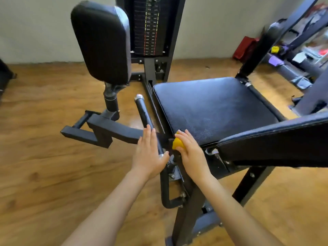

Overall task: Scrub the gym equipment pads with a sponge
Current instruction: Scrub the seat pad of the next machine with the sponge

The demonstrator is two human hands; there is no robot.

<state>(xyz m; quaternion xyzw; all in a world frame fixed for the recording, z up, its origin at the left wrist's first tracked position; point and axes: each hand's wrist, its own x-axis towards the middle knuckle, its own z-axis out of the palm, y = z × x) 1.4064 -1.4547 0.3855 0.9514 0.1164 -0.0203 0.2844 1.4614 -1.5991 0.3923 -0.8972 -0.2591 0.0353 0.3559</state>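
A black seat pad (211, 109) lies flat in the middle of a weight machine. My right hand (190, 150) presses a yellow sponge (178, 143) against the pad's near left corner. My left hand (150, 153) rests on the black handle bar (144, 112) beside the seat, fingers stretched along it and thumb hooked under. An upright black pad (100, 41) stands at the left on a post. A second padded arm (276, 144) crosses the right foreground.
The weight stack (150, 25) rises behind the seat. A steel foot frame (92, 128) juts left over the wooden floor (44, 166). Another machine with purple parts and a red bag (246, 47) fill the right back corner.
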